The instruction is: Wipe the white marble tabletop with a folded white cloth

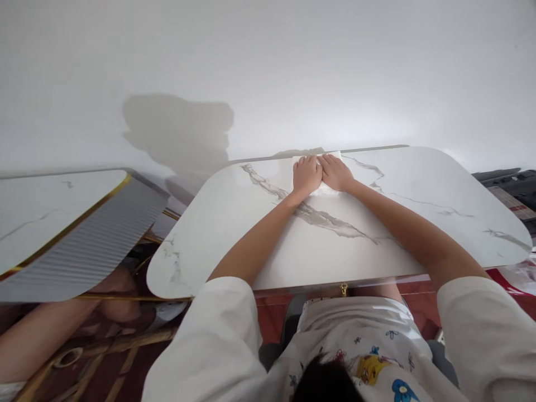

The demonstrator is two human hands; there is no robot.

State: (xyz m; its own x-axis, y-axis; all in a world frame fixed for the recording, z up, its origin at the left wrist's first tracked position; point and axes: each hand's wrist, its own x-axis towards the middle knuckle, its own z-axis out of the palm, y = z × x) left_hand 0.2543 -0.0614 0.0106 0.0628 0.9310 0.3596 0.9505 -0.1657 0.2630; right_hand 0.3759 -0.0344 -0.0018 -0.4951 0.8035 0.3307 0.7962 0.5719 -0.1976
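My left hand (pixel 307 174) lies palm down on a white sheet (pixel 329 190), close to the far edge of a white marble-patterned table (pixel 318 257). Beside it, my right hand (pixel 335 171) rests on the same sheet, and the two hands touch at the thumbs. Both sets of fingers are stretched out flat and point toward the wall. The sheet looks thin and soft, like tissue or cloth; most of it is hidden under the hands. One corner shows past the right fingers at the table's far edge.
A white wall (pixel 293 72) stands right behind the table. To the left is another marble-topped piece (pixel 62 201) with gold trim and a ribbed grey side. Another person's bare limb (pixel 54 324) and a bamboo frame (pixel 121 341) are below it. Dark items (pixel 517 190) lie at the right.
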